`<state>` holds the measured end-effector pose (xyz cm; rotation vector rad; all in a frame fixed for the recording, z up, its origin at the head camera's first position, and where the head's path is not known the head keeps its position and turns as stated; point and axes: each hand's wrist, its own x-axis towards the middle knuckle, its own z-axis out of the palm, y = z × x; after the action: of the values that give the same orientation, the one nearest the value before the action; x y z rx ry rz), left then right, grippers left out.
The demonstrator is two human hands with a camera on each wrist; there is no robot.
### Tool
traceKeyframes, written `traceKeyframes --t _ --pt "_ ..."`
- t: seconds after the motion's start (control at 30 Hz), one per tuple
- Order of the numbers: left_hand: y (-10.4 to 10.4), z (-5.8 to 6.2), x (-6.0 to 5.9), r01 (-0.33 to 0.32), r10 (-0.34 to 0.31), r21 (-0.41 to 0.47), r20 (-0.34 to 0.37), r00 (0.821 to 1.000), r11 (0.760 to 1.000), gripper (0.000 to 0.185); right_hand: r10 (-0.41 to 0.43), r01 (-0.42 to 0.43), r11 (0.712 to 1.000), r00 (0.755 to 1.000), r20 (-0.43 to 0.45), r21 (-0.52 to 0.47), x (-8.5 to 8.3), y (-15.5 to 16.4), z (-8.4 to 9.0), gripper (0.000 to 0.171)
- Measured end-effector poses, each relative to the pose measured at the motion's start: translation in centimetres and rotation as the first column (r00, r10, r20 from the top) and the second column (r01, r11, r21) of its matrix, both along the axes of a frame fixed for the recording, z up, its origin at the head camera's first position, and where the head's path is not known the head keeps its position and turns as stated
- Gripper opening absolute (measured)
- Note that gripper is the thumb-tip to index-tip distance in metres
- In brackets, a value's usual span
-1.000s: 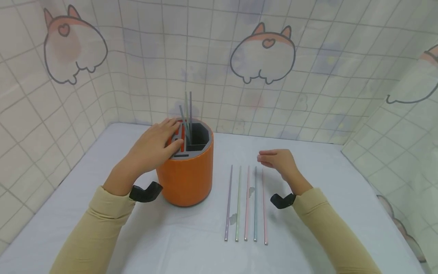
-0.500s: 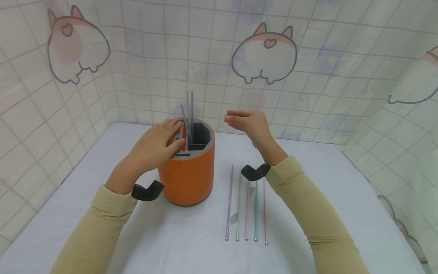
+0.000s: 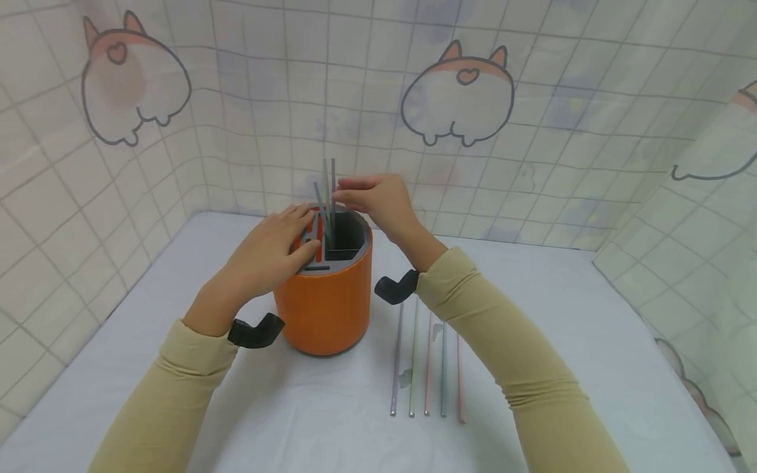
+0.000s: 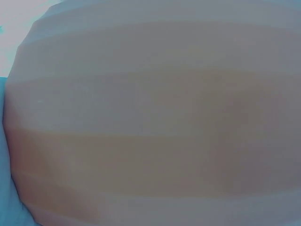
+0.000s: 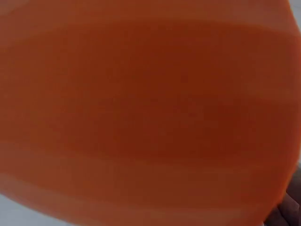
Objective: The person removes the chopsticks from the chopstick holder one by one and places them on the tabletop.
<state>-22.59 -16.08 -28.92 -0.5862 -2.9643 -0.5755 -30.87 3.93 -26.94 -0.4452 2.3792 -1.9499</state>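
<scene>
Fingertips (image 3: 343, 196) of the right hand (image 3: 383, 202) at the standing sticks (image 3: 325, 177)

Nearly straight, touch unclear, no grip visible. Left hand (image 3: 267, 246) loosely spread atop the orange holder (image 3: 322, 309), grasping nothing discernible, seemingly steadying it: smooth, cylindrical, left of centre, with grey slotted insert (image 3: 344, 264) propping the standing sticks. Right of it, five slim, shiny loose sticks (image 3: 428, 368) on pale cloth (image 3: 331, 420), parallel, perhaps for easy separation.

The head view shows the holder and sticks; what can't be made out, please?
Standing sticks: lower ends inside the orange holder, head view.
Holder: top partly under the left hand, head view.
Three rightmost lying sticks: far ends behind the right sleeve, head view.
Right hand: contact with a stick too small to tell, head view.
</scene>
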Motion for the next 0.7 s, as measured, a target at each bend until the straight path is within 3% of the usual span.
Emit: traceKeyframes --t 0.2,0.4,0.7 --pt "0.0 0.2 0.1 -0.003 0.003 -0.008 -0.003 1.000 1.000 0.064 -0.059 0.059 0.998 0.998 0.020 0.018 0.2 -1.4 0.1 0.030" --pt "0.1 0.3 0.3 -0.002 0.002 -0.007 -0.007 1.000 1.000 0.063 -0.084 0.085 0.996 0.996 -0.028 0.040 0.9 -1.2 0.8 0.025" --pt "0.2 0.5 0.4 0.008 -0.008 0.006 -0.004 1.000 1.000 0.063 -0.055 0.039 0.993 0.989 -0.140 -0.115 2.4 0.2 4.0 0.027"
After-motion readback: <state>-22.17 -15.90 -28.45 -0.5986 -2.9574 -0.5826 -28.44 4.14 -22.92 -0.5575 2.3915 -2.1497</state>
